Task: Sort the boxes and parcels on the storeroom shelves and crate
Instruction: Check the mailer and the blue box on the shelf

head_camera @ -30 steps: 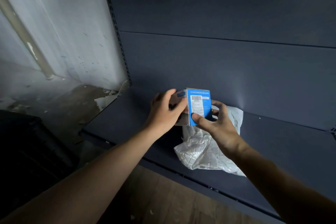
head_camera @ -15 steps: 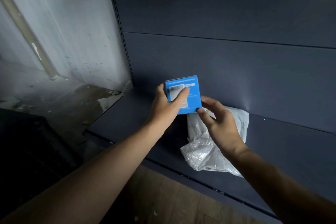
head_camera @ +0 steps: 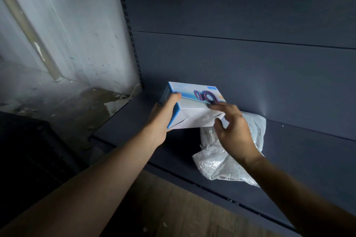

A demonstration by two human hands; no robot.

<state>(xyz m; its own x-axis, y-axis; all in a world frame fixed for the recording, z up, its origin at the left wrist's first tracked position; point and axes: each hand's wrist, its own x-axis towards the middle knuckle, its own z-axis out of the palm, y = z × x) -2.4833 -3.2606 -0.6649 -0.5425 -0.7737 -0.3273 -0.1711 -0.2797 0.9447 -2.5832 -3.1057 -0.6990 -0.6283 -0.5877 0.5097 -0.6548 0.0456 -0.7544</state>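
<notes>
The box is up in the air, just over the shelf. Its long side runs from left to right. The left hand grips it by the left end with the thumb on top, so that hand seems to carry all of it. The right hand is at the other end, open, with its fingers spread. Its tips are by the top right edge of the box, but they are blurry and I cannot tell if they touch. Under that hand a white plastic parcel lies on the shelf, and the box's right end hangs above its far part. I think the box gets set down next. The bare shelf left of the parcel is nearer the left hand.
</notes>
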